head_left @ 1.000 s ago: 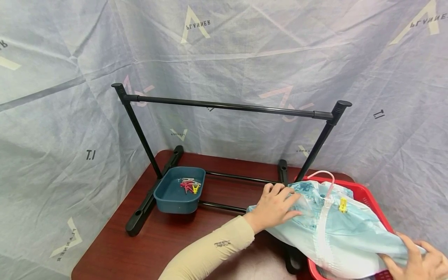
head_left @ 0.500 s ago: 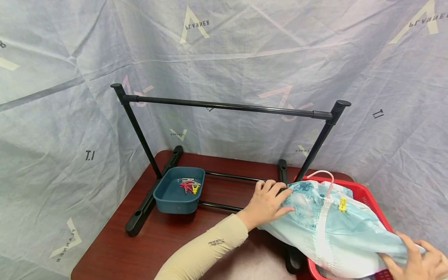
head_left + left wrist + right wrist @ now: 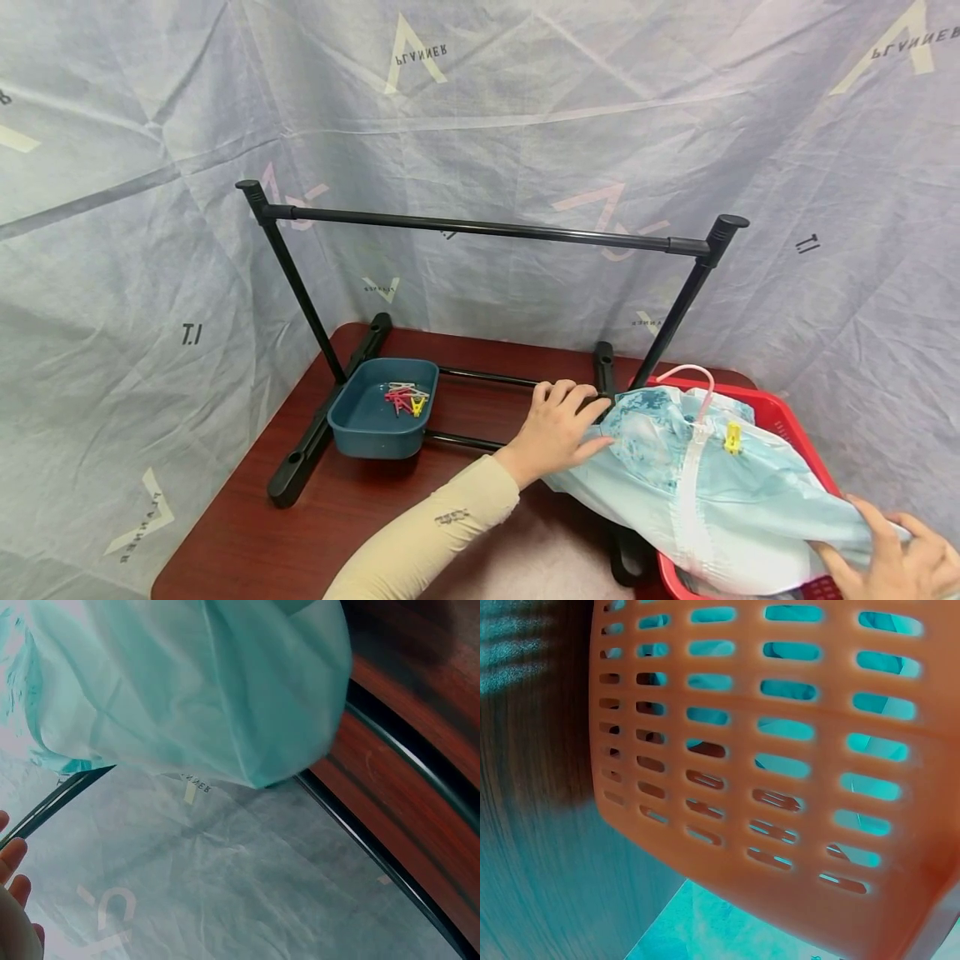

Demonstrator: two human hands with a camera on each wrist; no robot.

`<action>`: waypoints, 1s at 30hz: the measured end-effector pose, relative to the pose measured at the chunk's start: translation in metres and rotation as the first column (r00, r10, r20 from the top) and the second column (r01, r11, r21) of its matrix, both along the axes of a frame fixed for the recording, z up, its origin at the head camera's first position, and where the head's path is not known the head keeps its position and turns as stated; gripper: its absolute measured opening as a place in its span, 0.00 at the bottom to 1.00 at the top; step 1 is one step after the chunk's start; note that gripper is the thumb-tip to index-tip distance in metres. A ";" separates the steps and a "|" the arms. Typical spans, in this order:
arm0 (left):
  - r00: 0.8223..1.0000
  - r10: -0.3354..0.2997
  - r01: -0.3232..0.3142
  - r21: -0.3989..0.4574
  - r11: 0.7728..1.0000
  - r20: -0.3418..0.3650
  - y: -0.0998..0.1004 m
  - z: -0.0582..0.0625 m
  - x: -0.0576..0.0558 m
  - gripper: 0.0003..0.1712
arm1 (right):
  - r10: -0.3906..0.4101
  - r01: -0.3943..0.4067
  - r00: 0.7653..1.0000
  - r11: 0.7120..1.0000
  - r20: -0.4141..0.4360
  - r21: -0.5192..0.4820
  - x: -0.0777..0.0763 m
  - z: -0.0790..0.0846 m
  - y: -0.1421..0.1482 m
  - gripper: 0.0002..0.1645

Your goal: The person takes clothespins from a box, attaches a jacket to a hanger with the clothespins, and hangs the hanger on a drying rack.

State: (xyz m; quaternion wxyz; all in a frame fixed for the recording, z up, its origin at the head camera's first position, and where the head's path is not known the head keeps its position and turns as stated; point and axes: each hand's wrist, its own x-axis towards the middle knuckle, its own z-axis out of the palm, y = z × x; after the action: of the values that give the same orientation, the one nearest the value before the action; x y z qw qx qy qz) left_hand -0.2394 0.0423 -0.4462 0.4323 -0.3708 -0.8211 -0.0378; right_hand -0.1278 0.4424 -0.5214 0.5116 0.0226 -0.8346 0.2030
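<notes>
A light blue and white garment [image 3: 772,496] with a white trim strip down it lies across the red basket [image 3: 787,417] at the right of the head view. A pink hanger's hook [image 3: 697,371] sticks out at its neck, and a yellow clothespin [image 3: 732,437] is clipped beside it. My right hand [image 3: 892,554] grips the garment's right end between thumb and fingers. My left hand [image 3: 558,429], fingers loosely bent, is over the garment's left end and holds nothing. The left wrist view shows that hand's fingers apart from the hanging cloth.
A black rack [image 3: 480,227] stands on the dark red table [image 3: 247,533], with its bar across the middle. At its left foot sits a blue tub [image 3: 382,446] holding several small clothespins [image 3: 405,398]. A printed grey sheet [image 3: 480,100] hangs behind. Basket slots fill the right wrist view.
My left hand has drawn back to the left, off the patterned part of the garment towards its left end. The right hand stays in place with its grip.
</notes>
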 end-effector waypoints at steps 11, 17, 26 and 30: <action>0.999 0.011 -0.011 0.014 1.000 0.040 -0.012 -0.003 -0.001 0.28 | 0.006 -0.006 0.999 1.000 0.037 -0.006 0.003 0.002 -0.001 0.53; 0.999 0.014 -0.015 0.028 0.999 0.048 -0.020 -0.005 -0.002 0.27 | 0.016 -0.015 0.999 1.000 0.046 -0.009 0.004 0.003 -0.001 0.53; 0.995 0.028 -0.032 0.038 0.999 0.097 -0.033 -0.008 -0.004 0.25 | 0.005 -0.005 1.000 1.000 0.013 -0.017 0.002 0.000 -0.001 0.53; 0.992 0.036 -0.041 0.042 0.998 0.118 -0.039 -0.008 -0.005 0.24 | 0.006 -0.006 1.000 1.000 -0.007 -0.018 0.000 0.000 -0.001 0.52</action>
State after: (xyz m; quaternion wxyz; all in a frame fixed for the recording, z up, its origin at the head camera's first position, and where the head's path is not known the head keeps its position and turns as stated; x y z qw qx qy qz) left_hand -0.2444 0.0030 -0.4542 0.3919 -0.3425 -0.8511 -0.0692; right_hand -0.1275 0.4413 -0.5212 0.5142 0.0212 -0.8308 0.2120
